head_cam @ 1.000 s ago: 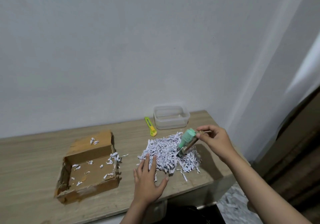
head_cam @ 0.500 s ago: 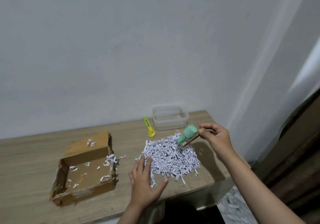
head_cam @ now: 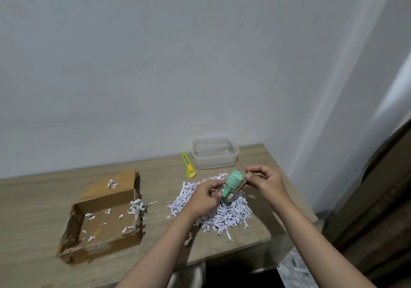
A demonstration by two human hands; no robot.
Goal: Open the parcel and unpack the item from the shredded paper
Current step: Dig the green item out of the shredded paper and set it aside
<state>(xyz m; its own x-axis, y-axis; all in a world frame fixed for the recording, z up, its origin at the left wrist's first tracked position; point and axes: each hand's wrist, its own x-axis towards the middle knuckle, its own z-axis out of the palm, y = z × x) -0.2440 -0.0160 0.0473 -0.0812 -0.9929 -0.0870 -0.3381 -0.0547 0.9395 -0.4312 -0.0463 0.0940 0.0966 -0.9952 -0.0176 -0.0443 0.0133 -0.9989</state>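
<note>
Item: small mint-green bottle (head_cam: 233,182) with a tan cardboard piece along its side, held tilted in the air above the paper pile, clear of the table.
Right hand (head_cam: 265,182): pinched closed on the upper end of the cardboard piece and the green bottle, thumb and fingertips (head_cam: 250,172) meeting at the top; wrist raised over the right side of the pile.
Left hand (head_cam: 205,195): curled narrow at the lower end of the green bottle, fingertips at its base; whether actually gripping or only touching, cannot tell.
Shredded paper (head_cam: 224,213): loose white heap on the table, directly under both hands, partly hidden by the left forearm; a few strips scattered at its near edge.
Parcel (head_cam: 104,216): brown cardboard box, open, lid flap folded back toward the wall, torn at the edges; only scattered scraps of paper inside and on the flap; well to the left of the pile.
Utility knife (head_cam: 188,165): yellow-green, flat on the table between the box and the container, near the far edge of the pile.
Container (head_cam: 214,152): clear plastic tub near the wall, just right of the knife, beyond the hands.
Table (head_cam: 33,198): light wood grain, set against a white wall.
</note>
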